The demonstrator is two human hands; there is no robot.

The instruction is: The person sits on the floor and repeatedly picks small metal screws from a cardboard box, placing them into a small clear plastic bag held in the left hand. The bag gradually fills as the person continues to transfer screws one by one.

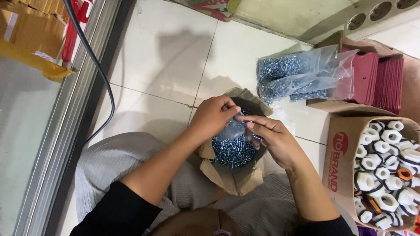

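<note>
White tiled floor [166, 57], screw bags [302, 76], cardboard boxes [345, 148], black cable [100, 74]

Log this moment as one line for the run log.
left hand: holds small clear bag | right hand: pinches bag's edge | below: paper sack of screws | right: box of white plastic nuts

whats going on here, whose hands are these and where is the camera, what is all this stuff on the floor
The camera sits on a person's head and looks down, so these are that person's own bare hands. They sit on a white tiled floor. The left hand and right hand together pinch a small clear plastic bag over an open cardboard box of screws. Further back lie filled bags of screws, beside a box of dark red flat pieces. On the right stands a cardboard box of white plastic nuts, a few orange.
</note>
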